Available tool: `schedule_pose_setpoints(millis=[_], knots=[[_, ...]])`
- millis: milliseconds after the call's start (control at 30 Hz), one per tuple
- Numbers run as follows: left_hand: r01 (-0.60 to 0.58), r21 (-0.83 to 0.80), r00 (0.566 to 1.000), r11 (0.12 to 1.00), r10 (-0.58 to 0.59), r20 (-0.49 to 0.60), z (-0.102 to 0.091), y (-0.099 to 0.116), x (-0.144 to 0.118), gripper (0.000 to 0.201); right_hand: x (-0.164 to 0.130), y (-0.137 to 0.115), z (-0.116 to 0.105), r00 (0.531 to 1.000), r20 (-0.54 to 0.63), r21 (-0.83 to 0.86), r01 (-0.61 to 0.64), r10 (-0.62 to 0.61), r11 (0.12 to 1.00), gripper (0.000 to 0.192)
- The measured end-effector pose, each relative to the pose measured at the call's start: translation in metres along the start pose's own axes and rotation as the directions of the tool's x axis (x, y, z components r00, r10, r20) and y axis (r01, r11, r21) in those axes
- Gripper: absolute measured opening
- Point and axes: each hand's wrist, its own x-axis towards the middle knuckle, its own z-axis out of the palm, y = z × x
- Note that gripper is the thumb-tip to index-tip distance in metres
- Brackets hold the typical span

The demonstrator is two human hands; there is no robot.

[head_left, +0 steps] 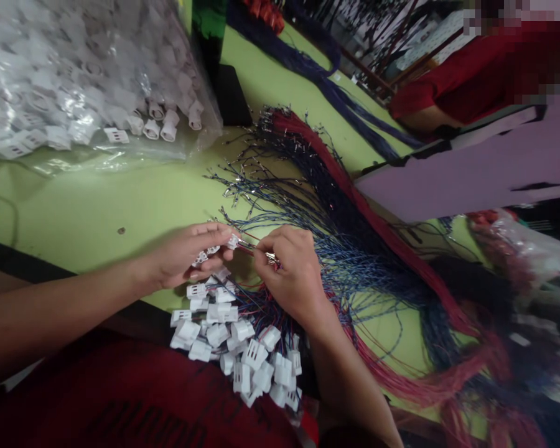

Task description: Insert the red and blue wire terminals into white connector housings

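Hands meet at the centre of a green table [98,205]. The left hand [186,255] pinches a small white plastic connector [233,241] between thumb and fingertips, with further white housings cupped in its palm. The right hand [292,274] is closed on thin wire ends [256,247], their metal tips pointing at that connector and just touching it. Below both hands lies a pile of finished connectors [242,354], blocky white shells with slotted faces, each trailing red and blue leads. To the right spreads a loose fan of wires [354,249]: thin, flexible strands in blue and red insulation, with bare shiny terminals at the upper ends. At upper left sits a clear plastic bag [74,74], crinkled and glossy, filled with white housings. The table surface is smooth, matte and light green. Beyond it, a pale purple panel [471,168] crosses the right side, and a co-worker's red sleeve [448,87] shows at upper right.
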Motion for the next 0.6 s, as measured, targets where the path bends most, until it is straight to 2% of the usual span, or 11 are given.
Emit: schedule_pose_setpoints(millis=[233,467,600], knots=[[-0.003,0.060,1.000,0.998,0.002,0.008,0.0010,-0.0001,-0.0015,0.017,-0.0012,-0.0011,-0.0028,0.997,0.077,-0.032,-0.001,0.004,0.999,0.018],[0.024,0.286,0.996,0.958,0.002,-0.091,0.0059,-0.0011,-0.0030,0.024,-0.0010,-0.0021,-0.0020,0.996,0.081,-0.044,0.030,-0.027,0.999,0.021],[0.046,0.264,0.995,0.963,-0.022,-0.095,0.0042,0.0008,-0.0025,0.029,0.0007,-0.0023,-0.0003,0.994,0.104,0.013,0.037,-0.038,0.999,0.021]])
